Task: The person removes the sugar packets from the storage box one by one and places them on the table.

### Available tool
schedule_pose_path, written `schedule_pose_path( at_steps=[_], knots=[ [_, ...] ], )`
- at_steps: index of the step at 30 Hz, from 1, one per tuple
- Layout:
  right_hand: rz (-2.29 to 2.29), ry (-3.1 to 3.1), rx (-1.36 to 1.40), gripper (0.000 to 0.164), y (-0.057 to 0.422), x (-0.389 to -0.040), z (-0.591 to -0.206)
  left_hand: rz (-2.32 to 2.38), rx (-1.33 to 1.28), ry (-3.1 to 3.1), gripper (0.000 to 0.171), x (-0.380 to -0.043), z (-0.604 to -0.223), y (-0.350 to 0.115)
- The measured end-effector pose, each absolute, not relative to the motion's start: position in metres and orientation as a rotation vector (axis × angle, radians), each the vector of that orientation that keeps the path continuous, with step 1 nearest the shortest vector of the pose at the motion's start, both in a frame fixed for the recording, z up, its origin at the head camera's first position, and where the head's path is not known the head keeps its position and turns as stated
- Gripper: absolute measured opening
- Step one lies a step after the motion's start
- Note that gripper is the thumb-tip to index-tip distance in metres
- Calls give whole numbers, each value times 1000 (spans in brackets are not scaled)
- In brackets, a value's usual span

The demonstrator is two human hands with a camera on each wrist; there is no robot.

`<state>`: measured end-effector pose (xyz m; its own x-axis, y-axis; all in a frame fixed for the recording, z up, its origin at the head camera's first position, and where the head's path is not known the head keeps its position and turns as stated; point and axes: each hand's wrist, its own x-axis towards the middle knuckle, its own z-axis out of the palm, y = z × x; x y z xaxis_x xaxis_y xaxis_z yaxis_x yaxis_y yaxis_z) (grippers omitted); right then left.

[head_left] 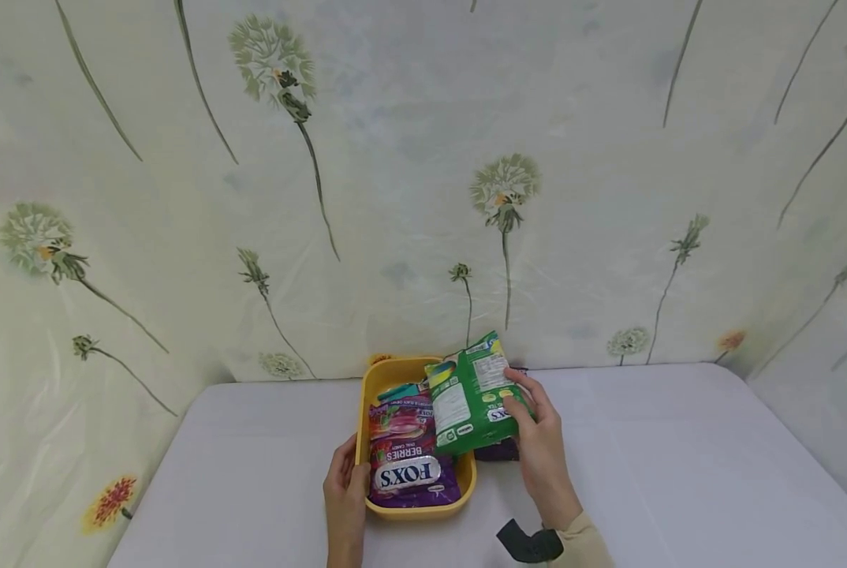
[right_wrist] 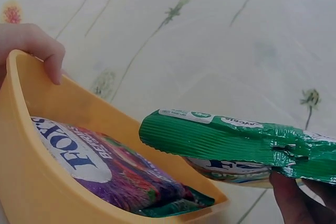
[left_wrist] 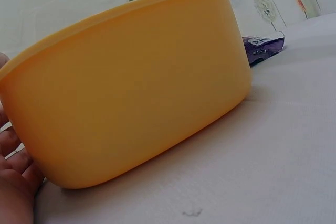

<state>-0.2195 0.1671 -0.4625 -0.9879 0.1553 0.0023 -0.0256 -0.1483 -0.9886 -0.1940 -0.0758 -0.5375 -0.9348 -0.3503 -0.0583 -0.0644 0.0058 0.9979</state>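
Observation:
A yellow plastic tub [head_left: 419, 513] stands on the table, and my left hand [head_left: 345, 489] grips its left side, with the thumb over the rim in the right wrist view. Inside lies a purple bag of Fox's Berries candy [head_left: 404, 454], with a teal packet [head_left: 398, 392] partly hidden beneath its far end. My right hand [head_left: 546, 450] pinches a green candy bag [head_left: 459, 402] by its right edge, fingers behind and thumb on top. This bag is tilted above the tub's right rim, seen edge-on [right_wrist: 226, 137] in the right wrist view.
A dark purple packet [head_left: 498, 451] lies on the table right of the tub, mostly hidden under the green bag. White cloth [head_left: 267, 457] covers the table. A dandelion-print curtain [head_left: 395, 197] hangs behind. A black strap [head_left: 530, 543] sits at my right sleeve.

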Motion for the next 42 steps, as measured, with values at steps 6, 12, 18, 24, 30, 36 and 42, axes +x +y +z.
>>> schedule_pose_path(
  at_steps=[6,12,18,24,30,36,42],
  knots=[
    [2263,-1969,-160,40,174,-219,-464,-2041,424,-2061,44,-193,-539,-77],
    [2272,-1939,-175,41,177,-217,-463,-2041,415,-2068,44,-193,-540,-78],
    [2266,-1923,-182,40,180,-216,-463,-2044,411,-2072,45,-192,-540,-78],
    [2273,-1900,-192,40,183,-215,-463,-2054,396,-2063,44,-190,-540,-79],
    [2246,-1904,-213,40,187,-215,-464,-2047,404,-2070,44,-190,-540,-79],
    [2229,-1902,-229,40,192,-216,-463,-2039,412,-2077,44,-190,-540,-79],
    [2247,-1875,-256,41,196,-215,-461,-2042,415,-2080,45,-190,-539,-79]
  ],
)
